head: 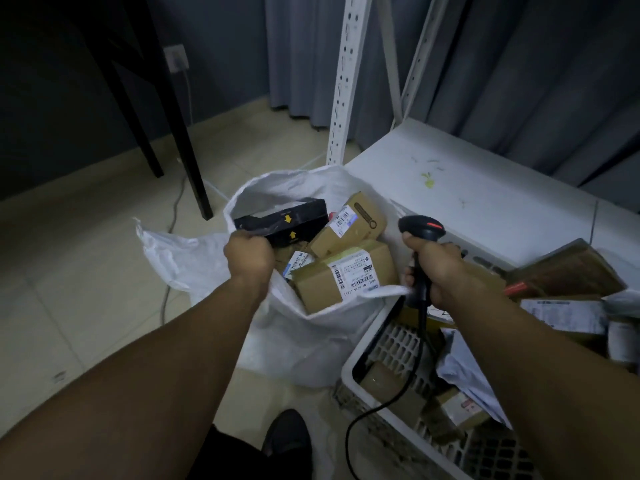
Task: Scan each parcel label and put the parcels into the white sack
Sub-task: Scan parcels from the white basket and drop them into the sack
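White sack, rim in the curled left hand, black parcel just beyond (right hand tight around scanner).

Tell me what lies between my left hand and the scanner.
In the head view, the open mouth of the white sack lies between the left hand and the scanner, with a labelled cardboard box inside it.

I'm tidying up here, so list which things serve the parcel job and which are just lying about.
Job: white sack, barcode scanner, black box, labelled carton, crate of parcels.
Lying about: table leg, shelf upright, wall socket, curtain.
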